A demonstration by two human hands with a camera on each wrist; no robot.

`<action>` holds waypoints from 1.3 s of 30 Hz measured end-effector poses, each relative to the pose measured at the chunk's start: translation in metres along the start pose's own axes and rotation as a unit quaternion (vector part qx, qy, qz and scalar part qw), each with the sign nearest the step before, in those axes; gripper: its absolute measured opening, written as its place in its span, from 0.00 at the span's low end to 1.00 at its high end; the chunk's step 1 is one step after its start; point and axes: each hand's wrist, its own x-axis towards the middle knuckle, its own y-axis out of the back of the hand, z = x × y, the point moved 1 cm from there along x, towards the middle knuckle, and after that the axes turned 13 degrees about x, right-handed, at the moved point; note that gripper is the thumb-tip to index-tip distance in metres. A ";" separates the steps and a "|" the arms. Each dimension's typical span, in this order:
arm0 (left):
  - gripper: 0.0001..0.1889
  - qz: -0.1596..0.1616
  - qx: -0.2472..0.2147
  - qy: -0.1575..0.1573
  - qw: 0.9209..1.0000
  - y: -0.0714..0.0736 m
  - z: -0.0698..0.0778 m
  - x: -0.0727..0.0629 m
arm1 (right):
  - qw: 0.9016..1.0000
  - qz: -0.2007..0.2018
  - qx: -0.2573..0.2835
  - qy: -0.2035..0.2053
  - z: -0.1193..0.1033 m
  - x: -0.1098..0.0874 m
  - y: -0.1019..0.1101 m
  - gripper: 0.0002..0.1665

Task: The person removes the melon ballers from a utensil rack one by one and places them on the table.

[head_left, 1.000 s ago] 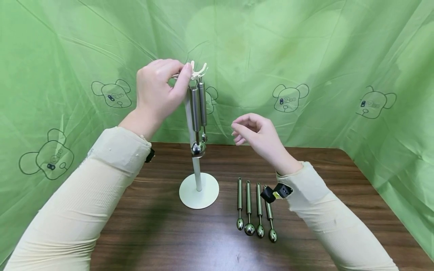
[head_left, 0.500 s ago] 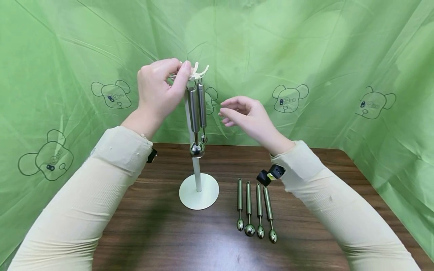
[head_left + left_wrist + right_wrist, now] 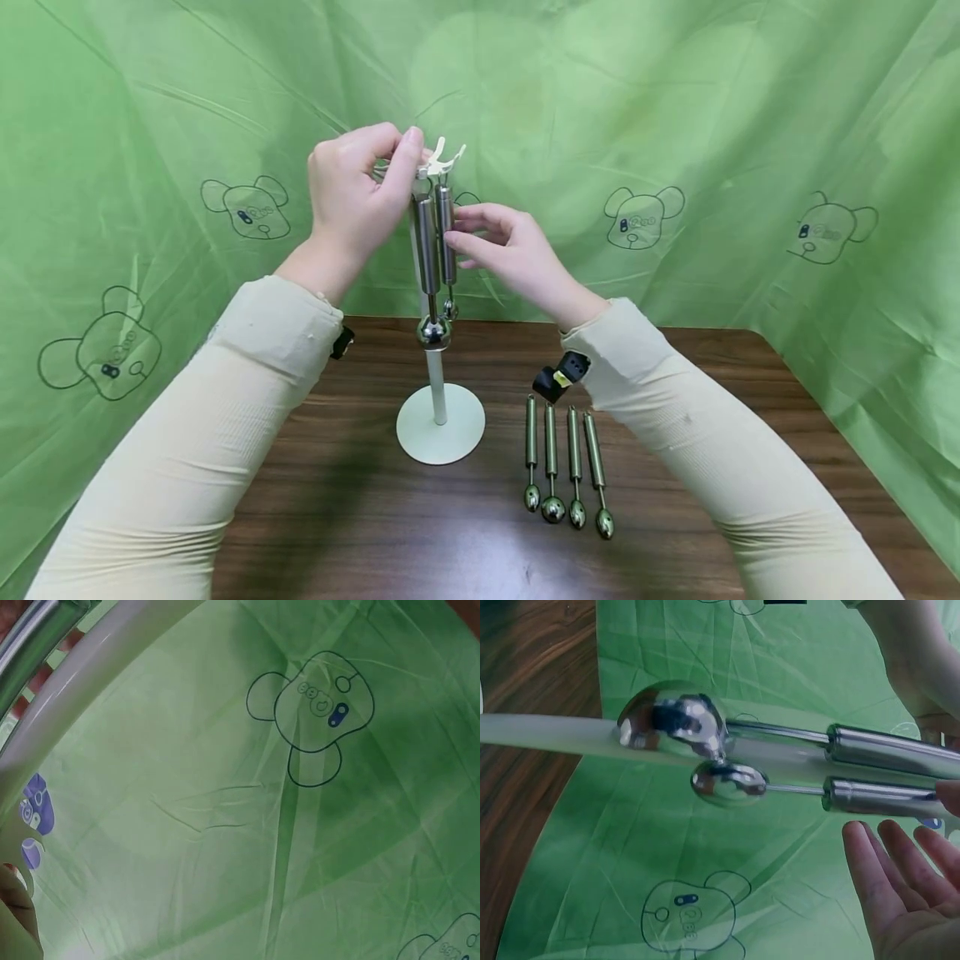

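At the top of a white stand, my left hand (image 3: 360, 179) grips the pale hook rack (image 3: 438, 162) between thumb and curled fingers. Two steel melon ballers hang from it, heads down: one with a large ball-shaped head (image 3: 427, 242), the other, to its right, with a smaller oval head (image 3: 450, 308). My right hand (image 3: 510, 242) is beside the smaller one's handle, its thumb overlapping that handle. In the right wrist view the other fingers (image 3: 889, 862) stretch out below the smaller baller's handle (image 3: 885, 798), apart from it. The left wrist view shows mostly backdrop.
The stand's round base (image 3: 416, 433) rests on a dark wooden table (image 3: 330, 500). Several more melon ballers (image 3: 551, 442) lie side by side to its right, under my right forearm. A green cloth (image 3: 540, 100) with bear drawings closes off the back and sides.
My right hand has moved left and slightly up, from beside the stand to the hanging smaller baller. The hook rack has shifted slightly right, with my left hand still on it.
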 end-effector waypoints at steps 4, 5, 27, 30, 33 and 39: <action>0.22 -0.001 0.000 -0.005 1.000 -0.001 0.002 0.000 | 1.000 -0.009 0.001 -0.007 0.003 0.000 -0.003 0.20; 0.22 -0.001 0.001 -0.006 1.000 -0.002 0.002 0.000 | 1.000 -0.010 0.001 -0.007 0.003 0.000 -0.004 0.19; 0.22 0.000 0.008 -0.013 1.000 0.000 0.001 -0.001 | 0.999 0.003 -0.032 0.026 -0.005 -0.006 -0.003 0.16; 0.22 -0.001 0.006 -0.012 1.000 -0.001 0.001 -0.001 | 0.999 0.013 -0.032 0.034 -0.007 -0.006 -0.002 0.16; 0.22 0.000 0.004 -0.011 1.000 -0.001 0.001 -0.001 | 0.999 0.017 -0.034 0.037 -0.008 -0.007 -0.001 0.16; 0.22 0.003 0.001 -0.006 1.000 -0.002 0.001 -0.002 | 0.999 0.019 -0.037 0.034 -0.010 -0.009 0.000 0.16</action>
